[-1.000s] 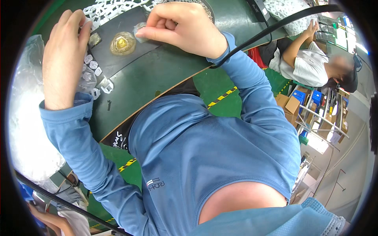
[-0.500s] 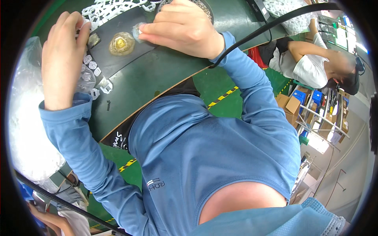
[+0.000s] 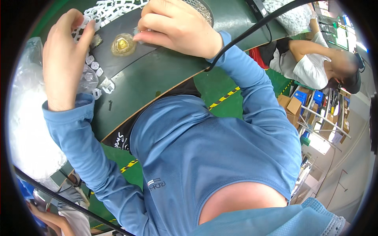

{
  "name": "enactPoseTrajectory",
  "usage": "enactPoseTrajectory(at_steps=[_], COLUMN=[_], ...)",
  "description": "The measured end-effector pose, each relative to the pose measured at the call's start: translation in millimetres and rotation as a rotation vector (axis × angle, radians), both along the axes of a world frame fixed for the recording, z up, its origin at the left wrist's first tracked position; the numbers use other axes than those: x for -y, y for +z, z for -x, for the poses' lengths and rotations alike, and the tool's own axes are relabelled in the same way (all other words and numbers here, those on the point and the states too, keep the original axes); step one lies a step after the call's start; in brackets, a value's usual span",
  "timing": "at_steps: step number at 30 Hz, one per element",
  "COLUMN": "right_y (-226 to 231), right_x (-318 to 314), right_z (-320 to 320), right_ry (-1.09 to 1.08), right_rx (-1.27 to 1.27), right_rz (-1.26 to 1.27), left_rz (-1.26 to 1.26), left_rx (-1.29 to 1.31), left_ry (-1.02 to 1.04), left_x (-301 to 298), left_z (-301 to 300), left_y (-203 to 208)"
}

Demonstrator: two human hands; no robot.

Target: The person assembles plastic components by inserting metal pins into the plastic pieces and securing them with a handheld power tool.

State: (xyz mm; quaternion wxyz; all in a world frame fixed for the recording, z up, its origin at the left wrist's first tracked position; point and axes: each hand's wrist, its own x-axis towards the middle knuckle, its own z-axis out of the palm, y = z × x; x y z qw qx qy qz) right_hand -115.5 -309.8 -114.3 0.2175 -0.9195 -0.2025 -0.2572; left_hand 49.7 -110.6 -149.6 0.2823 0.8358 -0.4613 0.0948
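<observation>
My left hand [image 3: 65, 51] is open over the far left of the bench, thumb and fingers apart. It is next to a heap of white plastic frame-like parts [image 3: 112, 12]. My right hand [image 3: 179, 29] is closed in a pinch on a small pale bluish wad [image 3: 136, 30], mostly hidden by the fingers. Just left of that thumb, a round, translucent amber lump [image 3: 123, 44] with a yellow middle lies on a dark grey mat [image 3: 108, 63]. A small rough block [image 3: 96, 40] sits beside my left thumb.
Several small white pieces [image 3: 94, 65] and a white clip-like part [image 3: 106, 85] lie along the mat's left side. A round tray of small metal parts [image 3: 201, 10] is beyond my right hand. Clear plastic bags [image 3: 33, 118] fill the left edge. A black cable [image 3: 252, 29] crosses above my right wrist.
My left thumb and fingers have spread apart. My right hand has shifted slightly left and up, its thumb now close to the amber lump, and the bluish wad is more hidden.
</observation>
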Motion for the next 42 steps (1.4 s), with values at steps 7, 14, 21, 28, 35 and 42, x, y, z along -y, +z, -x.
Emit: enactPoseTrajectory(at_steps=[7, 14, 21, 28, 35, 42], right_y=[20.8, -36.2, -32.6, -37.9, -34.7, -28.1], right_x=[11.0, 9.3, 2.2, 4.0, 7.4, 11.6], right_z=[-2.0, 0.1, 8.5, 9.9, 9.8, 9.8], right_ry=[0.065, 0.06, -0.074, 0.028, 0.002, 0.011], right_rx=[-0.212, 0.112, 0.043, 0.074, 0.07, 0.033], right_rz=[0.808, 0.077, 0.115, 0.011, 0.031, 0.112], left_rz=[-0.027, 0.022, 0.227, 0.347, 0.343, 0.515], left_rx=[-0.023, -0.097, -0.13, -0.145, -0.155, -0.347], left_ry=[0.023, 0.03, -0.015, -0.054, -0.105, -0.262], left_x=[-10.1, -11.2, -2.2, 0.9, 3.0, 9.1], left_z=[2.5, -1.6, 18.0, 21.6, 27.6, 47.2], left_y=[3.4, 4.1, 10.0, 8.5, 12.0, 15.6])
